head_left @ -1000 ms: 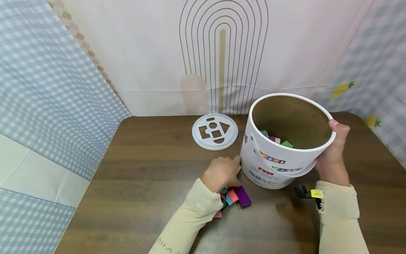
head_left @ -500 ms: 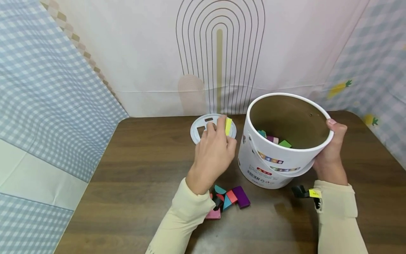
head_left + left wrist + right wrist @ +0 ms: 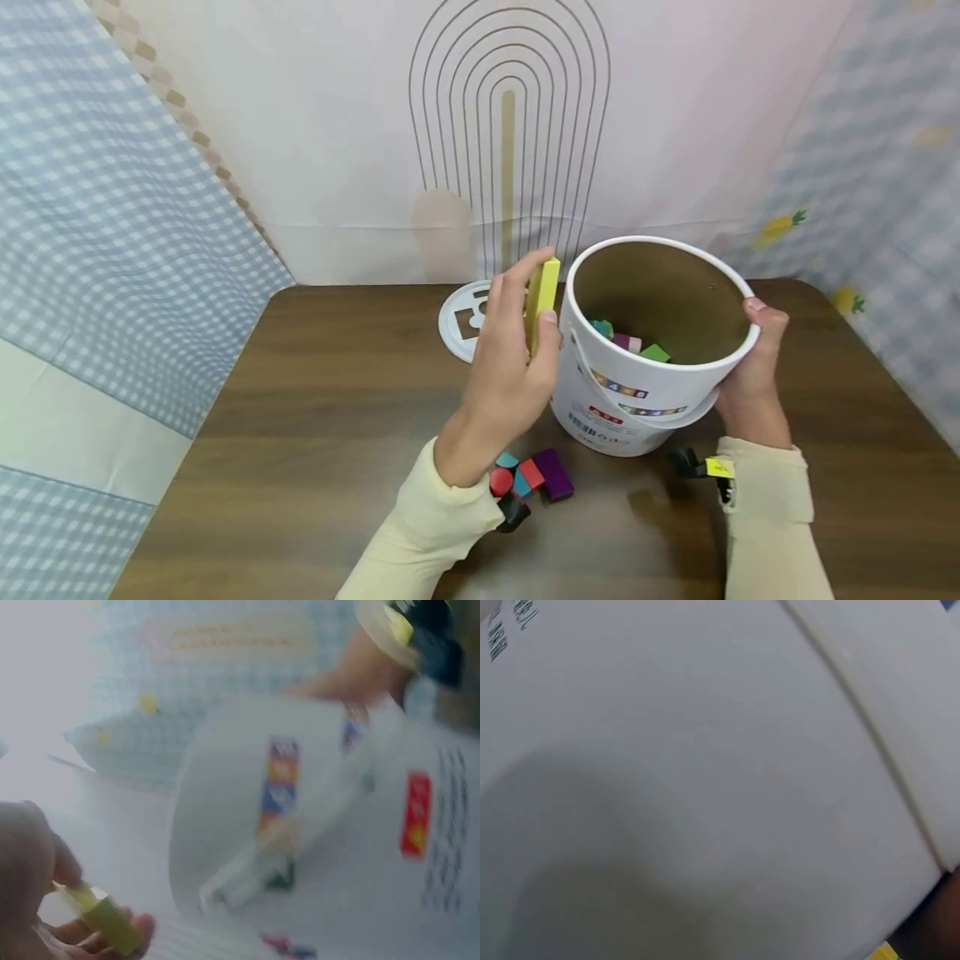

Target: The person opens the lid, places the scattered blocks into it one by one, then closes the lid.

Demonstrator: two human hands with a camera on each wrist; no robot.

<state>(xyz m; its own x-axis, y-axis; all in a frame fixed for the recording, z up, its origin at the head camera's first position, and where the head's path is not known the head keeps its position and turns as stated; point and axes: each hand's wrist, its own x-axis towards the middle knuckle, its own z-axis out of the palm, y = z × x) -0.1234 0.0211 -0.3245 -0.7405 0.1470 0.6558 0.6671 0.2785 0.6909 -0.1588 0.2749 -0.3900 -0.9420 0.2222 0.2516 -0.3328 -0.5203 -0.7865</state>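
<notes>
My left hand (image 3: 506, 375) pinches a flat yellow block (image 3: 543, 300) between thumb and fingers, raised just left of the bucket's rim. In the left wrist view the same yellow block (image 3: 112, 926) shows between the fingertips. A white bucket (image 3: 630, 408) with printed labels stands tilted slightly. My right hand (image 3: 757, 367) grips its right side, thumb over the rim. Inside lie several blocks, among them a green block (image 3: 655, 353). Below the left wrist, on the table, are a purple block (image 3: 553, 475), a red cylinder (image 3: 501, 481) and other small blocks. The bucket's white side fills the right wrist view.
A white lid with shaped cutouts (image 3: 450, 321) lies behind the left hand, partly covered by it. The wooden table (image 3: 322, 433) ends at a fabric backdrop (image 3: 337, 167). Checked cloth (image 3: 135, 292) hangs on the left.
My left hand has picked up the yellow block from beside the bucket and lifted it up near the rim. The right hand keeps its grip on the bucket. The view has shifted slightly.
</notes>
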